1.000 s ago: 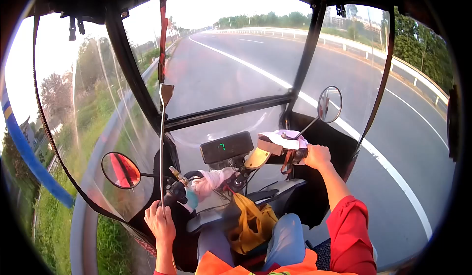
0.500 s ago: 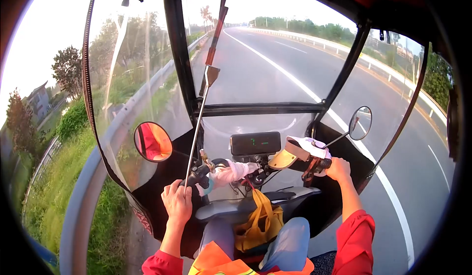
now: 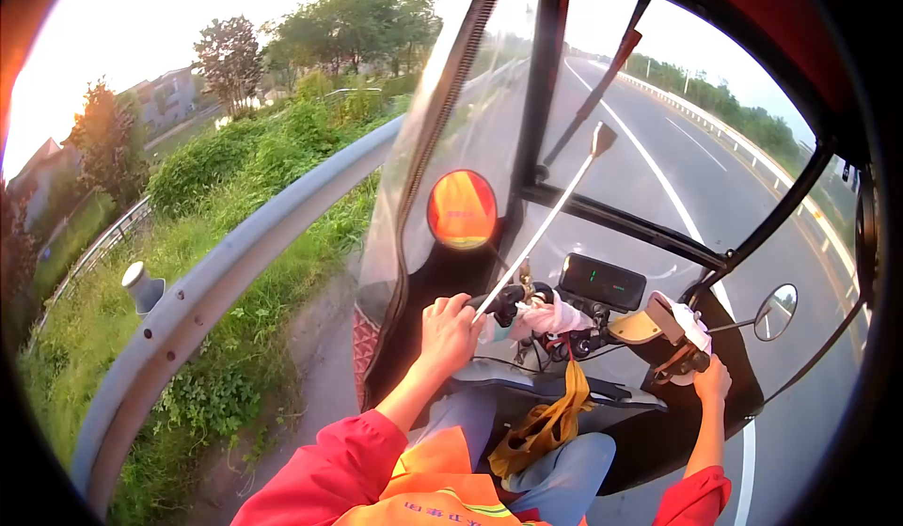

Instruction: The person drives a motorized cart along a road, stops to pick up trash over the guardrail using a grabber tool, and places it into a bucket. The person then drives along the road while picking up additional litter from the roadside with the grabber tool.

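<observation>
My left hand (image 3: 450, 330) is closed round the left end of the handlebar (image 3: 503, 302). A long thin metal rod (image 3: 546, 225) with a flat, wider tip slants up and away from these fingers, its lower end hidden at the hand. My right hand (image 3: 715, 380) is wrapped round the right handlebar grip (image 3: 699, 363). Beside it hangs a white and tan cap-like item (image 3: 641, 327). Pinkish cloth (image 3: 555, 316) is wound on the bar. Between the hands sits a dark display (image 3: 603, 282), and a yellow-brown cloth bag (image 3: 541, 432) hangs below.
A clear windshield in a black frame (image 3: 630, 225) surrounds the front. A left mirror (image 3: 462, 209) and right mirror (image 3: 776, 312) stick out. A metal guardrail (image 3: 235, 263) runs along the grassy left side; the paved road (image 3: 649, 131) stretches ahead and right.
The view has swung left and tilted, so the handlebar and cab appear further right. More of the guardrail and grass shows. Both hands stay on the handlebar.
</observation>
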A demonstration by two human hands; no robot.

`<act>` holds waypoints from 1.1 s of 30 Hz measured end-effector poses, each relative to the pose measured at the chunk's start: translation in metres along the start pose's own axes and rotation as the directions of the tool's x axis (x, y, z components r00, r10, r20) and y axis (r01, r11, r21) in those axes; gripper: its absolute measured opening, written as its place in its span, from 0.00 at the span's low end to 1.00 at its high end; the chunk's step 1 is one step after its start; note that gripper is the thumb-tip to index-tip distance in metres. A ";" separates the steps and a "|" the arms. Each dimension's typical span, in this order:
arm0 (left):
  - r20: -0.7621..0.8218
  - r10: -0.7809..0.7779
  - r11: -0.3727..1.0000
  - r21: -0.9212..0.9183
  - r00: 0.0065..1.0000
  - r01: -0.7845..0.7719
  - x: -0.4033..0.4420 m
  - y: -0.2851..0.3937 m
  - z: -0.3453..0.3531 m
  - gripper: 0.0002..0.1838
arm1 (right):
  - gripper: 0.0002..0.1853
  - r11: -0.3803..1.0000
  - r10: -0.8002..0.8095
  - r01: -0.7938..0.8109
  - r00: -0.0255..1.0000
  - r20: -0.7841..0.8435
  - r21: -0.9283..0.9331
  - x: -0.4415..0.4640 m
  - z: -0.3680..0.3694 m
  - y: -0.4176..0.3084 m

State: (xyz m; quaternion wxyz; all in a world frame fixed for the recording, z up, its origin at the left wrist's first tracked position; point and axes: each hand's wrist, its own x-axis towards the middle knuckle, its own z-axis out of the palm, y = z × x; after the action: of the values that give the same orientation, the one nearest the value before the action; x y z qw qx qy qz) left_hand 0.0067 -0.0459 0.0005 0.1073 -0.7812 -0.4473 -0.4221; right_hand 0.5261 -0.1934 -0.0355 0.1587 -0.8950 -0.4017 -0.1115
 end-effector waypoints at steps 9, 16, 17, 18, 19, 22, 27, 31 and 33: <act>0.002 -0.030 0.998 -0.048 1.000 0.030 -0.001 -0.008 -0.002 0.11 | 0.14 1.000 0.026 -0.026 1.000 0.012 0.006 -0.002 -0.003 -0.006; 0.017 -0.064 0.985 -0.159 0.998 0.066 0.006 -0.012 -0.009 0.13 | 0.17 0.999 0.039 -0.039 0.999 0.013 -0.020 -0.001 -0.002 -0.004; 0.029 -0.074 0.984 -0.158 0.997 0.078 0.007 -0.013 -0.009 0.13 | 0.17 0.999 0.031 -0.031 0.999 -0.008 -0.033 0.000 0.001 0.000; 0.032 -0.072 0.983 -0.164 0.997 0.076 0.008 -0.015 -0.007 0.13 | 0.18 0.998 0.048 -0.048 0.999 -0.002 -0.033 0.004 0.007 0.004; 0.030 -0.072 0.983 -0.166 0.997 0.076 0.008 -0.016 -0.004 0.13 | 0.18 0.998 0.046 -0.045 0.998 0.035 -0.039 0.004 0.004 0.002; 0.059 -0.094 0.979 -0.175 0.994 0.103 0.010 -0.021 -0.002 0.14 | 0.19 0.997 0.069 -0.065 0.995 0.071 -0.049 0.003 -0.002 -0.002; 0.045 -0.074 0.980 -0.182 0.996 0.081 0.013 -0.033 0.006 0.14 | 0.14 0.990 0.102 -0.102 0.995 -0.001 -0.095 0.003 0.008 0.003; 0.082 -0.090 0.967 -0.232 0.993 0.106 0.010 -0.041 0.012 0.12 | 0.15 0.983 0.094 -0.102 0.994 -0.055 -0.153 0.002 0.010 0.003; 0.075 -0.069 0.967 -0.239 0.995 0.085 0.009 -0.048 0.018 0.12 | 0.16 0.981 0.081 -0.101 0.989 -0.124 -0.164 0.001 0.016 0.005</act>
State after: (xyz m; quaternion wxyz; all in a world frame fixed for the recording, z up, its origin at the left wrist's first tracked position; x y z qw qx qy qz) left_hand -0.0190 -0.0034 -0.0138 -0.0200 -0.7839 -0.4260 -0.4513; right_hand 0.5314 -0.1896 -0.0505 0.1102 -0.9147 -0.3392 -0.1900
